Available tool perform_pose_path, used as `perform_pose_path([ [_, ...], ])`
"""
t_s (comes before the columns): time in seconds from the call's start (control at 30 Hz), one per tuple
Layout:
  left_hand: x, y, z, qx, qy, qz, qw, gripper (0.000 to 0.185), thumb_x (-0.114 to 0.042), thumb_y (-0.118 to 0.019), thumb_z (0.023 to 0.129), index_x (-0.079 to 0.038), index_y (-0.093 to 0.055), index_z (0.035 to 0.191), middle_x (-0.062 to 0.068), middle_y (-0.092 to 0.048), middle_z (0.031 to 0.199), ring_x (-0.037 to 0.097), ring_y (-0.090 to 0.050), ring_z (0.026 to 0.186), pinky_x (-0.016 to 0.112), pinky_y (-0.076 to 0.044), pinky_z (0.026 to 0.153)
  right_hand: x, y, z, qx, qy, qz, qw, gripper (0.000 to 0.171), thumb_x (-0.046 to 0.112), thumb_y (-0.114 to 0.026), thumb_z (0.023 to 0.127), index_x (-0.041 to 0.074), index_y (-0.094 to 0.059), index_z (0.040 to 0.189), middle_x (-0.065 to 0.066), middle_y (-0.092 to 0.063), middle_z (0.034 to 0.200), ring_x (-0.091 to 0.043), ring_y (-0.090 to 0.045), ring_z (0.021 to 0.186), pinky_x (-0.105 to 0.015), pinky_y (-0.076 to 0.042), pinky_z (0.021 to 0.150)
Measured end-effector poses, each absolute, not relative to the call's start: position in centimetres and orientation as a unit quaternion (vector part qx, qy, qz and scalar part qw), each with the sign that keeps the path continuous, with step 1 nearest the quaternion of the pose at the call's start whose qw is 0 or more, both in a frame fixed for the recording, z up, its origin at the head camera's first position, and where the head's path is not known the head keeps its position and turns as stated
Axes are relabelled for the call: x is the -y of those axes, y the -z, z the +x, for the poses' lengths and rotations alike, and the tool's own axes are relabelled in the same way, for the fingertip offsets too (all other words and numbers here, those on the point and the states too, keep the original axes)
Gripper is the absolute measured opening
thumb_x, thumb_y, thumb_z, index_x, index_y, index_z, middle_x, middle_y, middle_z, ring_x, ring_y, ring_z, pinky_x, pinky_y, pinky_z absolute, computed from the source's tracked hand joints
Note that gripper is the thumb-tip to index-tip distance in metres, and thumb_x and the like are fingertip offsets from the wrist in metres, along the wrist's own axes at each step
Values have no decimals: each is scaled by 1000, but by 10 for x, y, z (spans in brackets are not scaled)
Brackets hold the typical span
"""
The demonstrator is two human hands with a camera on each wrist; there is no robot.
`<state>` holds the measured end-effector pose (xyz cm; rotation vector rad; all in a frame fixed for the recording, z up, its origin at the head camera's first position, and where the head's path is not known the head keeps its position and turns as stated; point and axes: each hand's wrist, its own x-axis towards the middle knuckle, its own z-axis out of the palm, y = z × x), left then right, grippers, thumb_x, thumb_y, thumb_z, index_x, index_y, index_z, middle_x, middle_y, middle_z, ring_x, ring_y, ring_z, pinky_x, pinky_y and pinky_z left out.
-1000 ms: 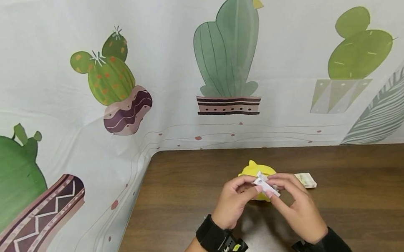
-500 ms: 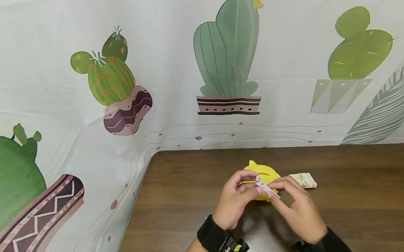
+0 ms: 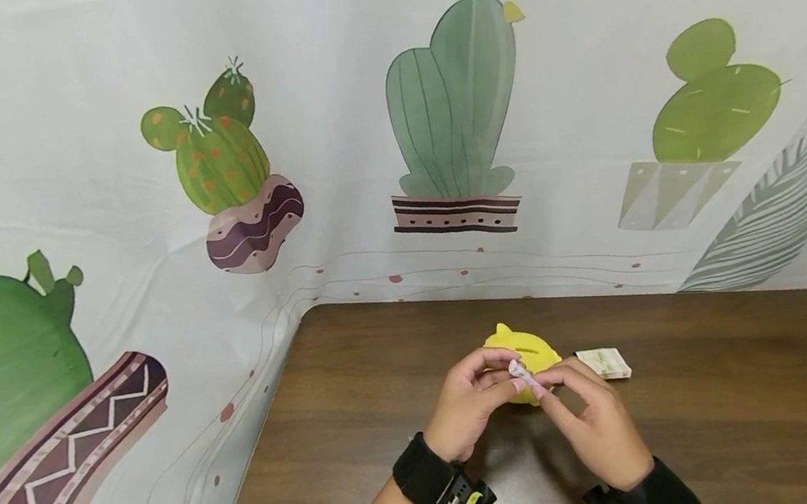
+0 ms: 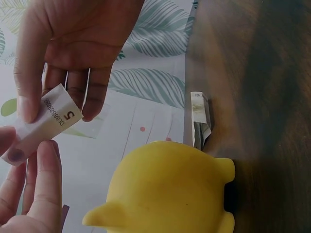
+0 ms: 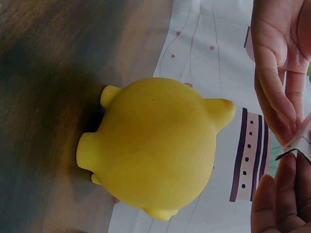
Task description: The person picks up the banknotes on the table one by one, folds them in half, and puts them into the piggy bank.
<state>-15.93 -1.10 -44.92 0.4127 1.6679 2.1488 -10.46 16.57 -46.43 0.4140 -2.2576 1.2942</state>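
Observation:
A small folded banknote (image 3: 520, 371) is pinched between both hands, in front of the yellow piggy bank (image 3: 530, 343). My left hand (image 3: 466, 402) grips its left end with thumb and fingers, and my right hand (image 3: 596, 420) holds the lower right end. In the left wrist view the banknote (image 4: 48, 119) shows a printed 5 and a serial number. Only an edge of the folded banknote (image 5: 302, 141) shows at the right side of the right wrist view. The piggy bank stands upright on the table, a slot on its back; the hands cover its lower front in the head view.
Another folded paper note (image 3: 606, 364) lies on the brown wooden table (image 3: 751, 377), just right of the piggy bank. Behind the table hangs a white cloth (image 3: 335, 126) printed with cacti. Both wrists wear black straps (image 3: 427, 474) with small cameras.
The banknote, earlier showing its flat face, now appears as a narrower, rolled or folded strip between the fingers. The hands have barely moved, and more of the piggy bank's slot shows.

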Motion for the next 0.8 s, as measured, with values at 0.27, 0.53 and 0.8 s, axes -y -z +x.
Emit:
perform_pose_path([
  [0.27, 11, 449, -158, -596, -765, 144, 197, 33, -2, -68, 92, 6, -61, 123, 3, -64, 109, 11, -66, 98, 30, -56, 91, -163, 465, -104, 828, -469, 161, 263, 32, -8, -73, 86, 18, -72, 104, 2, -66, 95, -3, -58, 92, -11, -45, 84],
  [0.53, 10, 450, -157, -593, -766, 156, 195, 32, -1, -66, 93, 8, -61, 123, 0, -64, 110, 8, -66, 97, 31, -56, 92, -160, 465, -103, 827, -468, 154, 270, 33, -7, -74, 85, 21, -71, 103, 7, -64, 94, -4, -58, 89, -10, -44, 82],
  [0.8, 10, 449, -156, -591, -767, 160, 190, 30, -2, -66, 94, 10, -61, 121, 4, -66, 110, 10, -66, 97, 29, -57, 91, -162, 465, -105, 827, -467, 168, 262, 28, -7, -71, 88, 16, -70, 103, 4, -61, 101, -5, -56, 95, -14, -45, 86],
])
